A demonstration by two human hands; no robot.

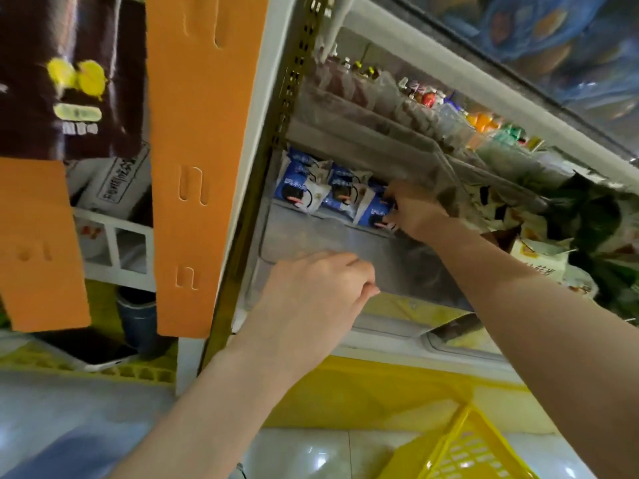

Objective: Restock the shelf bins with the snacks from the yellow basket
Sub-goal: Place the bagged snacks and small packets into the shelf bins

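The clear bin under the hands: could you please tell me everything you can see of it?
The bin is a long tray of clear, glossy plastic, set beside a perforated upright. Blue-and-white packs stand in rows at its back. The left hand grips its front rim; the right hand pinches the rightmost pack.

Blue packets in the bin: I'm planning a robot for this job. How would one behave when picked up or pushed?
Probably floppy: the packets are crinkled film pouches leaning together in the bin. Likely light: the right hand pinches one with fingertips. Pushed, it may topple, not roll.
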